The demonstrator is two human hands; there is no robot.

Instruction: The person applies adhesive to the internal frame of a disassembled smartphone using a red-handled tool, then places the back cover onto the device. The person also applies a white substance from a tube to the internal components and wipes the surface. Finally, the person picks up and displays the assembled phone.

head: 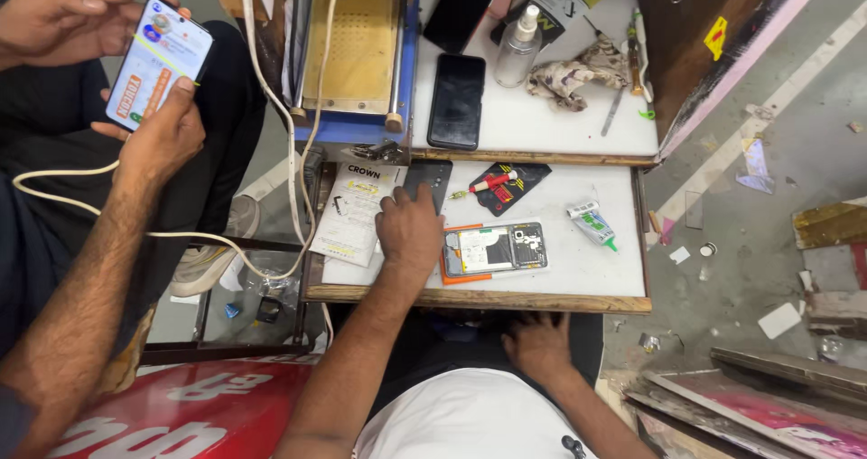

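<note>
My left hand (408, 233) lies palm down on the white pull-out shelf (551, 283), its fingertips touching the lower edge of a dark phone part (432, 177). Just right of that hand lies an opened phone (497, 248) with its insides showing, on an orange pad. My right hand (539, 343) rests below the shelf's wooden front edge on dark cloth over my lap, fingers spread and holding nothing. A red-handled screwdriver (489, 183) lies on a black card behind the opened phone.
A glue tube (592, 224), a printed paper sheet (354, 213), a black phone (456, 100), a spray bottle (518, 51), a rag (574, 70) and a blue machine with a yellow plate (358, 52) are on the bench. At left, another person holds a lit phone (158, 61) with a white cable.
</note>
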